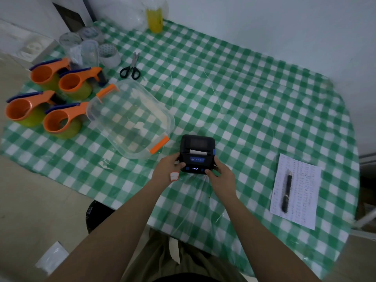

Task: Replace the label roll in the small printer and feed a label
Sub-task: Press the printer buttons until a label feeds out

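Both hands, the left hand and right hand, gripped the small printer near the table's front edge; its lid appeared closed, a label strip protruding, suggesting feeding was nearly done.

Both forearms are bare to the bottom edge of the view, with no sleeves, watch or rings visible. A small white label with a red border and rounded corners is stuck on the back of the left hand, near the wrist. The right hand carries nothing of the kind. Below the label, towards the body, the lap shows olive-khaki trousers with folds in the cloth.
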The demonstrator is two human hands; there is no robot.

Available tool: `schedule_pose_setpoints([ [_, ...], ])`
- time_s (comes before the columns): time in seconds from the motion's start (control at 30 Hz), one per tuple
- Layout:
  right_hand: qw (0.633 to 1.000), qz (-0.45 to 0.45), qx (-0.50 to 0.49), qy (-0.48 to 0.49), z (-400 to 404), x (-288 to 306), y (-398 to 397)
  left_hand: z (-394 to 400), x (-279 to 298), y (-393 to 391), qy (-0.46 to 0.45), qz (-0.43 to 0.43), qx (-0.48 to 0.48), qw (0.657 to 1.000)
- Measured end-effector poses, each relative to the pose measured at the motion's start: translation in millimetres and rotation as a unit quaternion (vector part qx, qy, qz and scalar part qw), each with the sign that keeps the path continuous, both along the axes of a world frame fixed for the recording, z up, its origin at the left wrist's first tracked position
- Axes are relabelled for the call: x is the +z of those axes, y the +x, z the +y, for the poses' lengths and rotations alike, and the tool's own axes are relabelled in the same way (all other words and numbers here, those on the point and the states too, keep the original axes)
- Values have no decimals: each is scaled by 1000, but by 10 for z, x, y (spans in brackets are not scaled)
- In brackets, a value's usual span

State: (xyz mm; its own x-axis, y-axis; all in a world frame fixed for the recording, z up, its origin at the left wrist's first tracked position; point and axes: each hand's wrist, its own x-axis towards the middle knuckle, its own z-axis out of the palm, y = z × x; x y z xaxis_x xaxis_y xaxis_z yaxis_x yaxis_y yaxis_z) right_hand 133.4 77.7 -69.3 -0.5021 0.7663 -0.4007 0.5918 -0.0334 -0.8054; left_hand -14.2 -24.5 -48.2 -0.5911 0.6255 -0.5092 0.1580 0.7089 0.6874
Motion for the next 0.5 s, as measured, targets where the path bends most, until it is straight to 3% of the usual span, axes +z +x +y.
schedule_pose_setpoints([
  [0.5,1000,-11,-7,-2,5,14,-9,7,31,19,-9,13,-9,1000],
])
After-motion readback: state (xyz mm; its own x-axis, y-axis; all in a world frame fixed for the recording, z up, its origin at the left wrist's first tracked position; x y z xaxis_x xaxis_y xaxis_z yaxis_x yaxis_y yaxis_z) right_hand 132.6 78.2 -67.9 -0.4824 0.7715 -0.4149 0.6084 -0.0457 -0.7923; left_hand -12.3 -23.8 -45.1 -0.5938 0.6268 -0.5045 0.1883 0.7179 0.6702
